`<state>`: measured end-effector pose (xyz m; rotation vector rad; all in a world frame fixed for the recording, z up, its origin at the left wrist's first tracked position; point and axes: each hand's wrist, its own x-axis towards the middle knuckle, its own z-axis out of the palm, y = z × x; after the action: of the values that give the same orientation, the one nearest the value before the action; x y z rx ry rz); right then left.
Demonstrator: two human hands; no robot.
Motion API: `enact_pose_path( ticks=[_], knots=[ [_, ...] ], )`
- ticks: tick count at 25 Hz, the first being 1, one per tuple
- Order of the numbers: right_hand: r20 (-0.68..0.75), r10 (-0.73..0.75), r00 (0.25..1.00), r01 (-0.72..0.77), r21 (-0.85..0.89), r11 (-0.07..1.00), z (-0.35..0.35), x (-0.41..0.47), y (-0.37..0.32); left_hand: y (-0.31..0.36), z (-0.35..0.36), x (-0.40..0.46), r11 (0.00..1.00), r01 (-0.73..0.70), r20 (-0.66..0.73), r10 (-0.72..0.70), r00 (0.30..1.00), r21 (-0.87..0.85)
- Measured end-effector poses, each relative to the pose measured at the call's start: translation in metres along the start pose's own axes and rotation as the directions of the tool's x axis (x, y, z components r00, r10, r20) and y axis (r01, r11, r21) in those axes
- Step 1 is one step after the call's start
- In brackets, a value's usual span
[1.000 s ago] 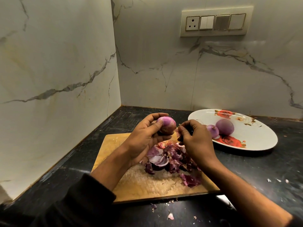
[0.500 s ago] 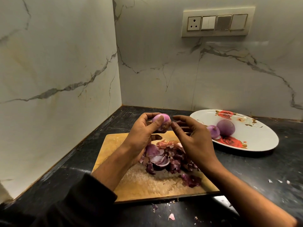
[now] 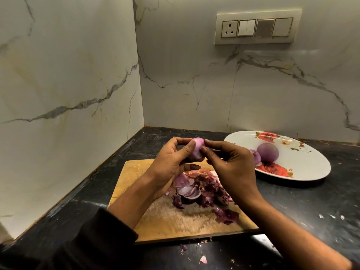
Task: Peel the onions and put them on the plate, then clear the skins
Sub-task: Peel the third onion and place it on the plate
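A: From your head camera, what do you have in your hands?

B: Your left hand [image 3: 171,162] is curled round a small, round, pale purple peeled onion [image 3: 196,150], thumb on its near side and fingers wrapped behind, holding it in the air above the far edge of the rectangular wooden chopping board [image 3: 165,219]. Your right hand [image 3: 231,164] meets it from the other side, with the thumb and forefinger tips pinching at the onion's right flank and the remaining fingers loosely bent.

A: And what lies on the board itself?

B: A heap of dark purple and pinkish onion skins [image 3: 200,188] sits on the middle of the board, directly below your hands, with one loose purple scrap [image 3: 228,216] apart from it toward the board's near right corner.

A: Where are the finished ones?

B: To the right of the board, on the black stone counter [image 3: 303,203], stands an oval white plate with red rose prints [image 3: 309,162]. Two peeled purple onions rest on it, touching each other: a larger round one [image 3: 267,152] and a smaller one [image 3: 255,155] on its left, partly hidden behind your right hand.

A: Anything else near the board?

B: A few small skin flakes [image 3: 202,260] lie on the counter just in front of the board's near edge. Beyond the board, a cream switch panel [image 3: 257,28] is set into the white marble wall [image 3: 78,75].
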<state>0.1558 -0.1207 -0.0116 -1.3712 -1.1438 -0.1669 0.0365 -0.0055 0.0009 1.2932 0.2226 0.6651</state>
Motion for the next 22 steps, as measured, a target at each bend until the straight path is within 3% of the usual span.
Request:
enact_pose_path(
  ticks=[8, 22],
  knots=[
    [-0.025, -0.031, 0.999, 0.030, -0.052, 0.998, 0.0013, -0.0011, 0.0000, 0.0013, 0.0004, -0.0001, 1.000, -0.010, -0.017, 0.010, 1.000, 0.001],
    [0.023, 0.137, 0.990, -0.139, 0.101, 0.985, 0.0019, 0.0002, 0.0048, 0.0028, 0.0005, -0.0012, 0.997, 0.024, -0.027, -0.026, 0.999, -0.076]
  ],
)
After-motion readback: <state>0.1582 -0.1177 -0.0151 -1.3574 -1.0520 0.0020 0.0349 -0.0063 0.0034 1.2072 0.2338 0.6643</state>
